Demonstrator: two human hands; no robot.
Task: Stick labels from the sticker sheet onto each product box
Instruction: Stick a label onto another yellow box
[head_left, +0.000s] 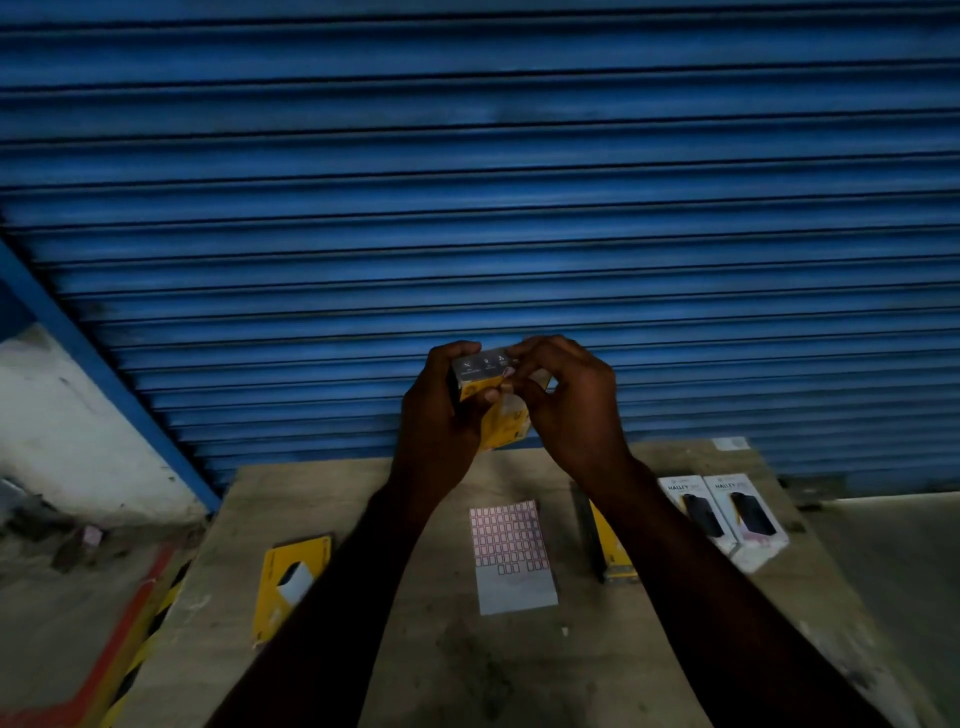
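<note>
I see the yellow product box (500, 428) held up in the air, well above and beyond the sticker sheet (511, 551), against the blue roller shutter (467, 208). Its long axis seems to run from top to bottom, leaning a little. The upper end is towards the shutter and the lower end slopes back down towards the sheet. The upper part shows a grey-black panel with small white icons, and below that the faces are bright yellow with dark print that I can't read.

The box sits between both hands. The left hand (441, 410) wraps its left side with the fingers curled over the top edge and the thumb across the yellow face — a firm hold. The right hand (566, 405) comes in from the right with bent fingers, and thumb and forefinger pinch a small pale label (508, 372) at the panel's right corner. I cannot tell whether the label is fully stuck down.

The sheet lies flat on the wooden table (415, 649). It has red-outlined labels in rows over its far part and a bare backing strip at the near end. Left of it lies a second yellow box (291, 582), face up. Just right of it a third yellow box (610, 556) stands on edge, partly behind the right forearm. Further right are two white HALLEY boxes (727, 514), side by side.
</note>
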